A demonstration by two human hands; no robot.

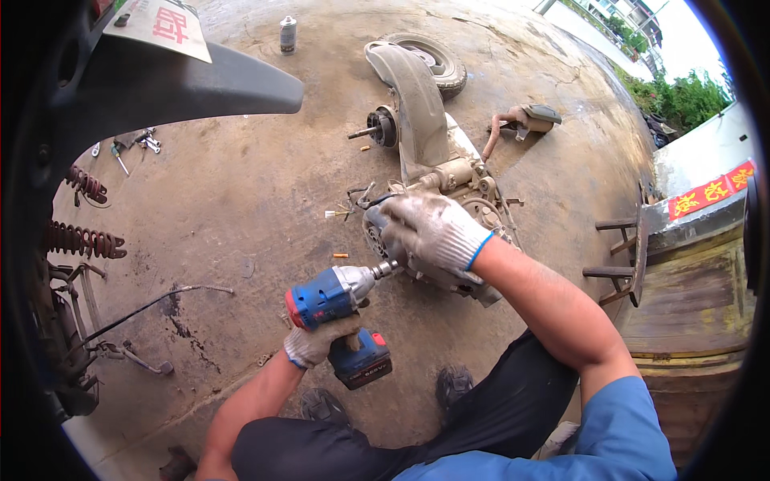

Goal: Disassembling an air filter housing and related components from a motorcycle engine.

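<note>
My left hand [319, 342], in a dirty white glove, grips the handle of a blue cordless impact wrench [337, 309]. Its silver nose and socket point right into the side of a grimy scooter engine assembly [449, 180] lying on the concrete. My right hand [429, 232], also gloved, is closed over the engine's round side part just beside the socket tip. A grey mudguard [417, 100] arches over the engine's far end, and a black wheel [433, 60] lies beyond it.
A spray can [288, 34] stands at the back. Loose wrenches [132, 144] lie at the left, with dark coil springs [84, 239] and a scooter frame. An exhaust part [525, 120] lies to the right. A dark seat edge [184, 84] overhangs top left. Wooden steps [690, 297] are at right.
</note>
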